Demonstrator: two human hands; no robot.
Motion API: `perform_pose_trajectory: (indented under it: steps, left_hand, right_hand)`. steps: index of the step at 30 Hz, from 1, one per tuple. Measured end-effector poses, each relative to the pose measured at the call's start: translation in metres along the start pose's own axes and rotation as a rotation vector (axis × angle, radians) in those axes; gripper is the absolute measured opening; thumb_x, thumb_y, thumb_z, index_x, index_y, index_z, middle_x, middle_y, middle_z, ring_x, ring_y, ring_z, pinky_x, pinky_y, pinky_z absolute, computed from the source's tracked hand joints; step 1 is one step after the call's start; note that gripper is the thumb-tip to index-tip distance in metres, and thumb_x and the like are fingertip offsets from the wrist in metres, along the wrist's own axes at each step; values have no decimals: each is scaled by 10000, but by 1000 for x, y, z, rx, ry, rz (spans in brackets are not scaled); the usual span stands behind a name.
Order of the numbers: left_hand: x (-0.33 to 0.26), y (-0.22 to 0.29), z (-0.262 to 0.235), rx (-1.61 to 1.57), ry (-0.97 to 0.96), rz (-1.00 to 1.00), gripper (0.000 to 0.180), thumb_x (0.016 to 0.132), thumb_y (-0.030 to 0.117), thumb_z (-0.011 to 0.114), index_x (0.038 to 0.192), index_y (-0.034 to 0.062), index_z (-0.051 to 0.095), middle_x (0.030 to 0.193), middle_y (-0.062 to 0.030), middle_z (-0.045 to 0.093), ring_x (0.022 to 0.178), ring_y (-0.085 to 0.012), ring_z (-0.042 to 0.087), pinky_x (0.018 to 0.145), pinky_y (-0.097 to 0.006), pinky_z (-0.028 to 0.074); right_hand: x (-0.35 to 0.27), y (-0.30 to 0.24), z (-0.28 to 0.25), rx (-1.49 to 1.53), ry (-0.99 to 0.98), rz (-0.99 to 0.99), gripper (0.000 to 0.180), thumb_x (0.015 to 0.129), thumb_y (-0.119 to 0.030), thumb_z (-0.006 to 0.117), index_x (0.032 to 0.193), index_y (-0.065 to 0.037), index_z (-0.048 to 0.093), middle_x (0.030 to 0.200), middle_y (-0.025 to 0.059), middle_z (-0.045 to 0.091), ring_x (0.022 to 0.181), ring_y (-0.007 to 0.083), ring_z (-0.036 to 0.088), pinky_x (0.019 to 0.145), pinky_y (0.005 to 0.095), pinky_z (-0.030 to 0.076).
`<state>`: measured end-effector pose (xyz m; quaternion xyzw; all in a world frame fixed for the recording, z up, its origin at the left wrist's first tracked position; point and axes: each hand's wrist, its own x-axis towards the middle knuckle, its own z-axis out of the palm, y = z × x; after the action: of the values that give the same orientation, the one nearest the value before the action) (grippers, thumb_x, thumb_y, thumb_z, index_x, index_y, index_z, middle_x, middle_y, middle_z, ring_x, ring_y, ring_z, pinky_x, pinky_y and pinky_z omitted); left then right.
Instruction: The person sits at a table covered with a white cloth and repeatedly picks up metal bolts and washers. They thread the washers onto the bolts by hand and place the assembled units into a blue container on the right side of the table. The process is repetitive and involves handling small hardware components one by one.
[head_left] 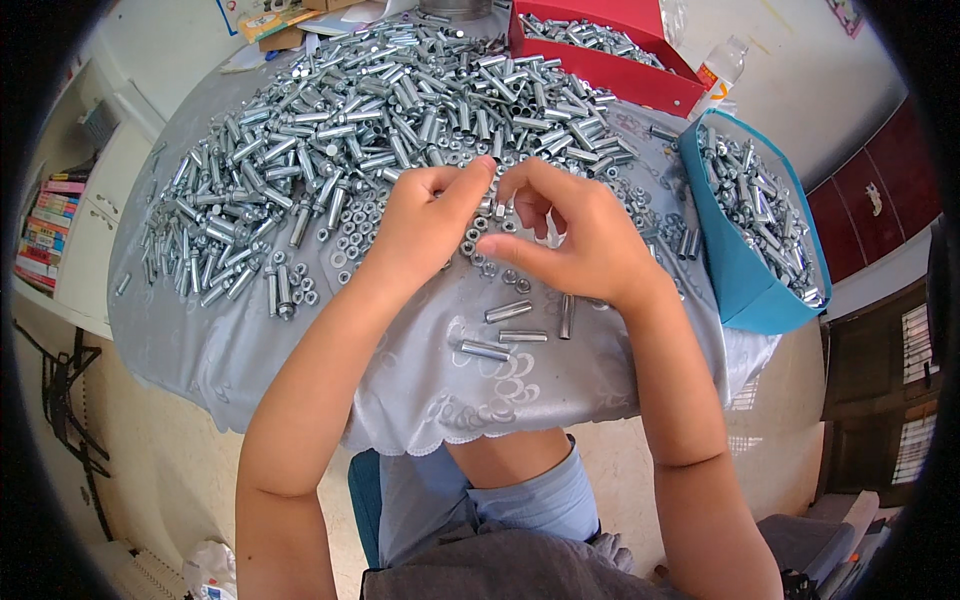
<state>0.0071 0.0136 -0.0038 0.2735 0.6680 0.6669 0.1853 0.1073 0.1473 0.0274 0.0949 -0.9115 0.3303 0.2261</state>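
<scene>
My left hand (430,220) is closed, thumb and fingers pinched round a silver expansion bolt, most of it hidden by the hand. The bolt's end, with a small nut (499,211) on it, sticks out toward my right hand (580,225). That hand is curved with thumb and forefinger apart, the forefinger's tip close to the nut; whether it touches cannot be seen. Below the hands lie several loose metal sleeves (508,311) on the grey tablecloth (400,350). Loose hex nuts (355,222) are scattered beside and behind my left wrist.
A large heap of silver expansion bolts (340,120) covers the table's far and left side. At the right stands a blue bin (745,255) full of bolts; a red box (610,72) holding more stands at the back. Near it is a plastic bottle (722,68).
</scene>
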Motion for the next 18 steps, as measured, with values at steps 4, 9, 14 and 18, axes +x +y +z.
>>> perform_pose_trajectory:
  steps: [4, 9, 14, 18]
  left_hand:
    - [-2, 0, 3, 32, 2, 16, 485, 865, 341, 559, 488, 59, 444, 496, 85, 349, 502, -20, 288, 449, -247, 228]
    - [-3, 1, 2, 16, 18, -24, 483, 871, 345, 550, 493, 60, 457, 497, 81, 364, 504, -23, 311, 451, -242, 245]
    - [-3, 3, 5, 11, 0, 4, 479, 881, 357, 531, 500, 74, 471, 493, 63, 390, 487, -33, 338, 444, -242, 260]
    - [-1, 0, 1, -27, -5, -36, 489, 889, 379, 513, 506, 76, 480, 495, 55, 393, 478, -40, 338, 442, -246, 262]
  right_hand:
    - [0, 16, 5, 14, -34, -52, 280, 805, -293, 616, 739, -21, 617, 602, 133, 558, 538, 280, 536, 508, 357, 425]
    - [0, -1, 1, 49, -18, 102, 293, 828, -253, 589, 697, 8, 611, 615, 139, 568, 546, 284, 536, 523, 352, 433]
    - [-1, 11, 6, 135, -56, 61, 203, 840, -175, 603, 727, -7, 588, 575, 40, 516, 509, 108, 446, 478, 262, 373]
    - [-1, 2, 5, 104, -55, 143, 214, 841, -190, 606, 750, 1, 576, 570, 41, 503, 515, 101, 447, 482, 251, 376]
